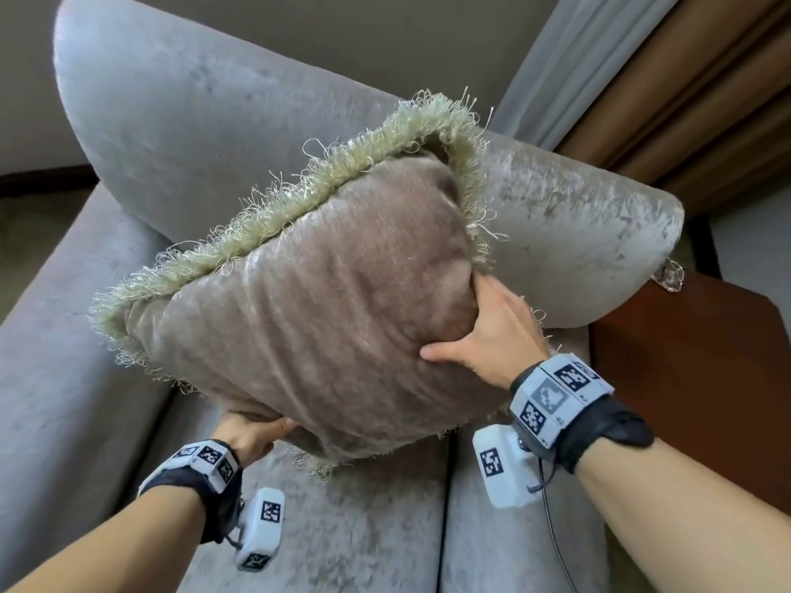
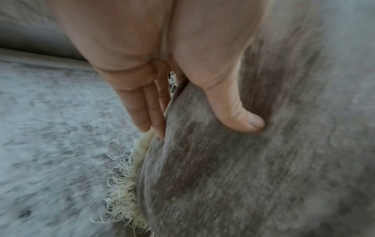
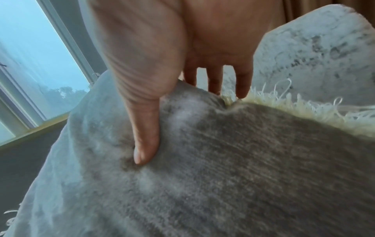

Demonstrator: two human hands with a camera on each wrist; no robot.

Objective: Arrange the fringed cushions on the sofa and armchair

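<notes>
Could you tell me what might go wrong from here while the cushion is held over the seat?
The fringed cushion is off the seat, held only at two edges; the left hand pinches its edge and could slip.

The right hand has fingers near the loose fringe, which may snag.

A small clear object on the wooden side table might get knocked.

No readable txt; only coded square markers on wrist bands (image 1: 556, 395).
</notes>
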